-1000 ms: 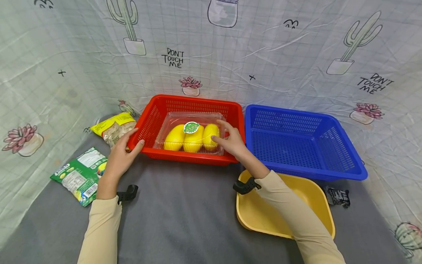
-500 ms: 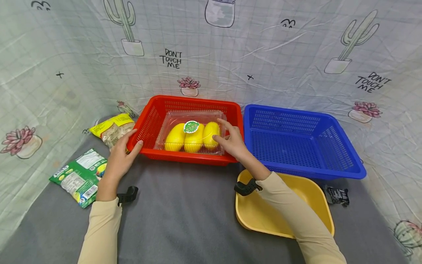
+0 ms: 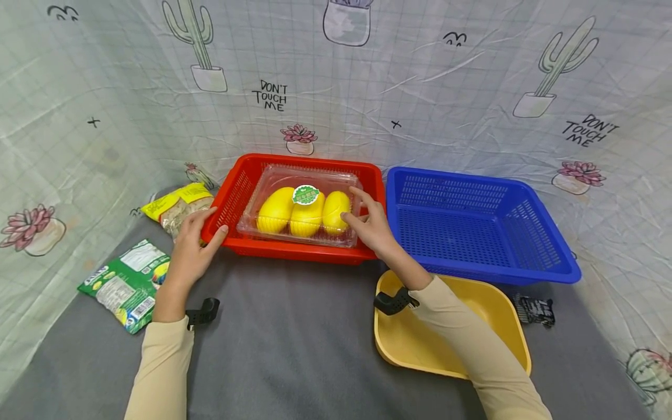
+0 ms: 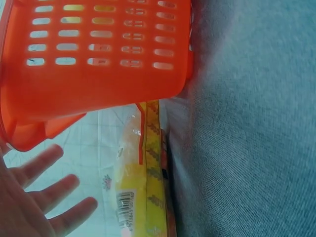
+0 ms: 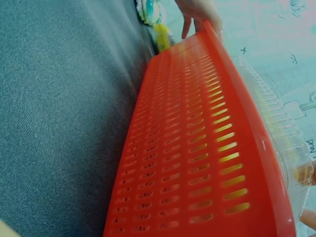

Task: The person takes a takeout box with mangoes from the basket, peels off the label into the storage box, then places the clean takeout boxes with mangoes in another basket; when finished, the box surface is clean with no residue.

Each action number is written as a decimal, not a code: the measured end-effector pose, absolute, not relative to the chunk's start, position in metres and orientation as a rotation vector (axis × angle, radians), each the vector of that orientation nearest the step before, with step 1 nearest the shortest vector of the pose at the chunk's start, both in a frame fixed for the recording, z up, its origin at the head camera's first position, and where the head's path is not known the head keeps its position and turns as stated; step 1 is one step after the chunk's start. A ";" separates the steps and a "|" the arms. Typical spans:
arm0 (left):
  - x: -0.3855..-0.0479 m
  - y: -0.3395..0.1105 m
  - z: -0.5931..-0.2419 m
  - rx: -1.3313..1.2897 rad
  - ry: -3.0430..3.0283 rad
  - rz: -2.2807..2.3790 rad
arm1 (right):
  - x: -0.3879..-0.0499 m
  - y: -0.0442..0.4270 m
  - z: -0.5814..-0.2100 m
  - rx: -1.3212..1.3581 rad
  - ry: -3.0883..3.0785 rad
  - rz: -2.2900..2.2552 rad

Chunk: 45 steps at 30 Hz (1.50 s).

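A clear plastic clamshell box (image 3: 328,175) with yellow mangoes (image 3: 307,220) and a green round label sits tilted within the red basket (image 3: 294,252). My right hand (image 3: 374,230) pinches the box's right end between thumb and fingers. In the right wrist view, the box (image 5: 269,106) stands above the basket's rim, and only fingertips (image 5: 307,174) of that hand show at the edge. My left hand (image 3: 193,248) rests at the basket's left front corner, thumb over the front rim. The left wrist view shows its other fingers (image 4: 52,192) spread and fairly straight outside the basket.
A blue basket (image 3: 493,275) stands right of the red one. In front of it, a yellow bin (image 3: 420,356) lies under my right forearm. A small black packet (image 3: 536,310) is at far right. A green bag (image 3: 128,286) and a yellow-topped bag (image 3: 181,204) lie left.
The clamshell box of mangoes has risen and tilted in the red basket, its left end shifting a little left. My right hand keeps its pinch; my left hand stays at the corner.
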<state>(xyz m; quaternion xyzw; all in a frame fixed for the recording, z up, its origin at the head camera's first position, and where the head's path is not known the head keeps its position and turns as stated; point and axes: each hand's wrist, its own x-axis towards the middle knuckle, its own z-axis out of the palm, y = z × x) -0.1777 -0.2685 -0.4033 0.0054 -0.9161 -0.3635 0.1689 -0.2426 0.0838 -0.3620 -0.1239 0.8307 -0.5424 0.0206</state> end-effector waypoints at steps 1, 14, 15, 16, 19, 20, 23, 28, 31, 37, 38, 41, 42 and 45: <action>-0.178 -0.268 -0.403 0.007 -2.592 -1.034 | -0.242 0.084 -0.362 -0.371 2.564 -1.699; -0.173 -0.243 -0.375 -0.109 -2.234 -1.249 | -0.231 0.088 -0.347 -0.299 2.483 -1.849; -0.172 -0.241 -0.372 -0.113 -2.233 -1.261 | -0.231 0.089 -0.346 -0.306 2.479 -1.854; -0.171 -0.238 -0.369 -0.118 -2.238 -1.274 | -0.230 0.089 -0.345 -0.314 2.473 -1.861; -0.168 -0.232 -0.360 -0.149 -2.266 -1.315 | -0.228 0.089 -0.342 -0.335 2.460 -1.882; -0.167 -0.230 -0.357 -0.158 -2.279 -1.334 | -0.227 0.090 -0.341 -0.342 2.458 -1.886; -0.165 -0.226 -0.351 -0.199 -2.302 -1.378 | -0.223 0.091 -0.337 -0.365 2.450 -1.900; -0.164 -0.224 -0.349 -0.242 -2.317 -1.423 | -0.216 0.092 -0.329 -0.414 2.439 -1.926; -0.163 -0.223 -0.348 -0.249 -2.346 -1.412 | -0.212 0.092 -0.324 -0.441 2.430 -1.937; -0.158 -0.224 -0.345 -0.267 -2.413 -1.383 | -0.201 0.094 -0.316 -0.477 2.420 -1.917; -0.156 -0.224 -0.344 -0.270 -2.419 -1.383 | -0.199 0.094 -0.316 -0.480 2.421 -1.911; -0.151 -0.225 -0.342 -0.275 -2.424 -1.388 | -0.192 0.095 -0.313 -0.496 2.414 -1.904; -0.150 -0.226 -0.342 -0.279 -2.422 -1.389 | -0.190 0.096 -0.312 -0.503 2.411 -1.902; -0.146 -0.225 -0.339 -0.293 -2.407 -1.390 | -0.183 0.098 -0.308 -0.531 2.410 -1.893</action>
